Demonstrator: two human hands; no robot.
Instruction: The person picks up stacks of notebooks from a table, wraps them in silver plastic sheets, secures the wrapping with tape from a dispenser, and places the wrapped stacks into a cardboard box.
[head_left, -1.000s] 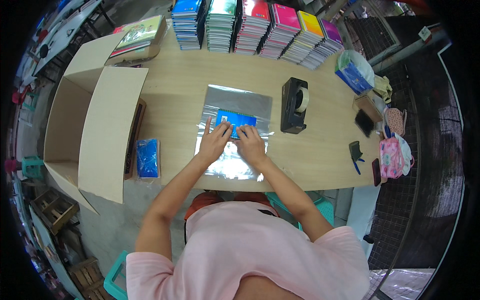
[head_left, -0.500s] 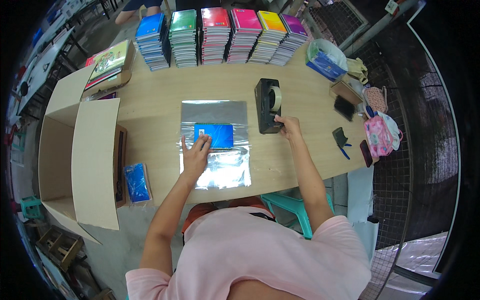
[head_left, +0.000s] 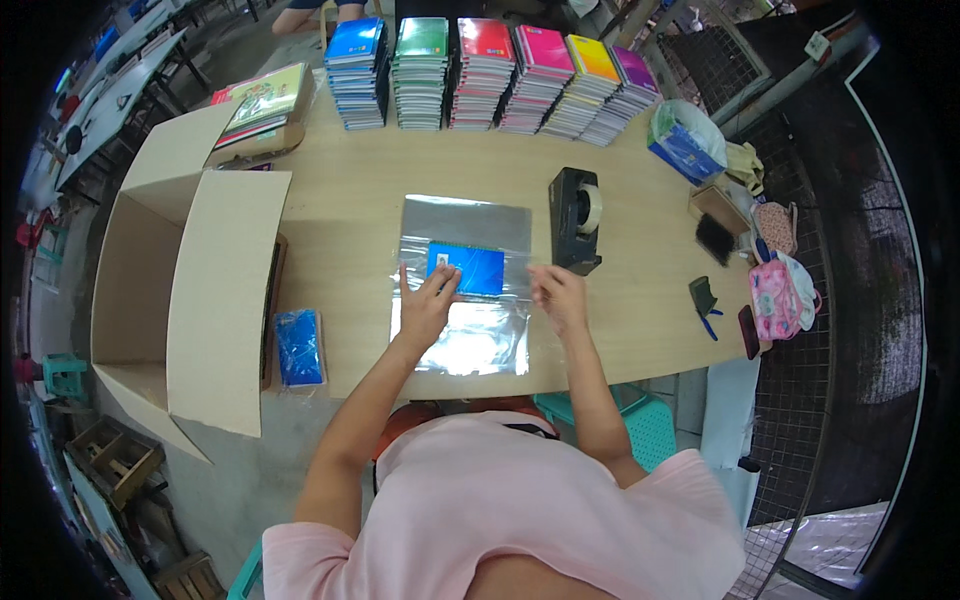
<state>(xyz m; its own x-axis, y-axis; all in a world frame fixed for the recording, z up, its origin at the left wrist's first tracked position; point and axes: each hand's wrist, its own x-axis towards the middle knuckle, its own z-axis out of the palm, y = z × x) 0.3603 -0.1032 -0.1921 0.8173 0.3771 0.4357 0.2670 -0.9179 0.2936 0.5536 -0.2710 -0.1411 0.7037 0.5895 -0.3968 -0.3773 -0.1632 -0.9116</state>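
Observation:
A blue spiral notebook point(head_left: 480, 270) lies on clear plastic bags or sheets point(head_left: 470, 345) in front of me. My left hand point(head_left: 428, 310) presses on the notebook's left part, its fingers spread and flat. Beside the plastic's right edge is my right hand point(head_left: 560, 298), thumb and fingers pinched together. Whatever sits in that pinch is too small to make out. A black tape dispenser point(head_left: 568, 225) with a roll of clear tape point(head_left: 590, 208) stands just beyond my right hand, apart from it.
Notebook stacks point(head_left: 485, 85) in several colours line the table's far edge. An open cardboard box point(head_left: 215, 290) is at the left, with a plastic-wrapped blue pack point(head_left: 299, 347) beside it. To the right lie a black brush point(head_left: 714, 238), a blue-handled tool point(head_left: 708, 323) and a pink pouch point(head_left: 778, 300).
My right hand has left the tape dispenser and moved left to the plastic's right edge. My left hand stays on the notebook. The whole view has shifted slightly.

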